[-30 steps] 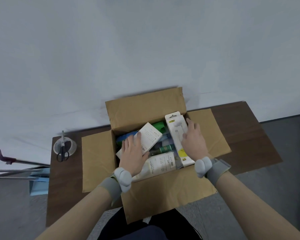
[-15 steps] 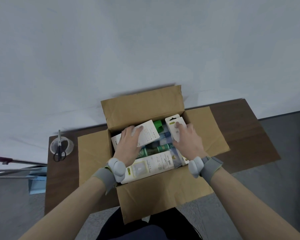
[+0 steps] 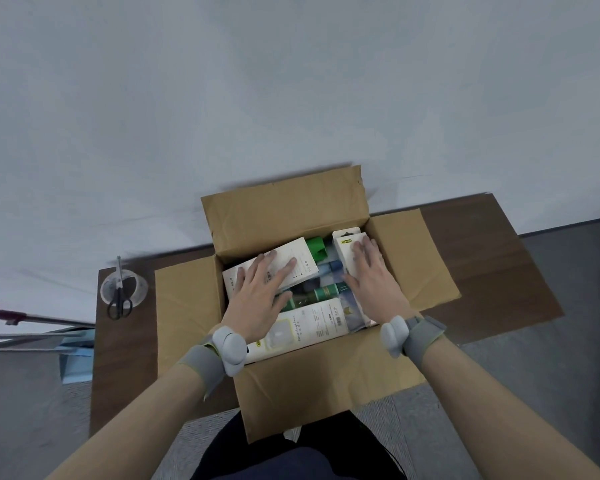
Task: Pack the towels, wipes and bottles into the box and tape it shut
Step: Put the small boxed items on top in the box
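Note:
An open cardboard box [image 3: 319, 386] stands on a dark wooden table, all its flaps folded outward. Inside lie several white packs, green bottles [image 3: 317, 296] and a blue item. My left hand [image 3: 262, 299] lies flat, fingers spread, on a white pack [image 3: 302, 263] at the box's left side. My right hand [image 3: 373, 282] lies flat on a narrow white pack [image 3: 343, 245] along the right side. Another white pack [image 3: 312, 327] rests near the front wall, partly under my left wrist. Neither hand grips anything.
A clear cup [image 3: 123, 289] with black-handled scissors [image 3: 118, 299] stands at the table's [image 3: 492, 271] back left corner. A pale wall rises right behind the box. Metal bars and a blue object [image 3: 75, 355] sit left of the table. Grey floor lies to the right.
Both hands slid deeper into the box and flattened onto the packs. The left white pack shifted toward the left wall and the right narrow pack moved farther back.

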`<state>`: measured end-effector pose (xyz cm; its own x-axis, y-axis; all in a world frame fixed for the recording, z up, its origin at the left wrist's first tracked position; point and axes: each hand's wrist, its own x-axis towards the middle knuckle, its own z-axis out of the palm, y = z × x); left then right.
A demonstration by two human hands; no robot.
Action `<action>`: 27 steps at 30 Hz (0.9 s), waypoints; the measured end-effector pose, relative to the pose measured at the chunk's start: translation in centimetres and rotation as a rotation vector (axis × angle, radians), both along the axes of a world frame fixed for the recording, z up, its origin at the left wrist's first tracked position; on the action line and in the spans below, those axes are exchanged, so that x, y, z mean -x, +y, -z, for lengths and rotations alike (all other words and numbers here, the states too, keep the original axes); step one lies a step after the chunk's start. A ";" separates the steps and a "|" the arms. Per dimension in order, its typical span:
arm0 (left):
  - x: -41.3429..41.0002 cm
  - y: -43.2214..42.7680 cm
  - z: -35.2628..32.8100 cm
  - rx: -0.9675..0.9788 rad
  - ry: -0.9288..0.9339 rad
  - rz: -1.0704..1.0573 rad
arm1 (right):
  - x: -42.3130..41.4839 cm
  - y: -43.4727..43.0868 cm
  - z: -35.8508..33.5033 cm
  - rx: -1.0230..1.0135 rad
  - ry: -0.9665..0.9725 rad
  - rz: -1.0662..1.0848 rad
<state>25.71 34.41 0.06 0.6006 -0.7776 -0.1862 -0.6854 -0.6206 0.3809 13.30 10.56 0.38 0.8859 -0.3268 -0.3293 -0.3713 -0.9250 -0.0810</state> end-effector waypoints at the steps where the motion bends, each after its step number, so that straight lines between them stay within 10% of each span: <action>1: -0.3 0.1 0.0 0.005 0.000 0.000 | -0.1 0.0 0.1 -0.002 0.000 0.000; 13: -0.8 0.5 -0.8 0.150 0.206 -0.121 | 0.3 0.3 -0.9 -0.370 -0.213 0.278; 27: 0.3 4.1 -2.3 0.119 -0.147 -0.572 | 2.4 -3.3 -2.8 -0.115 -0.371 0.354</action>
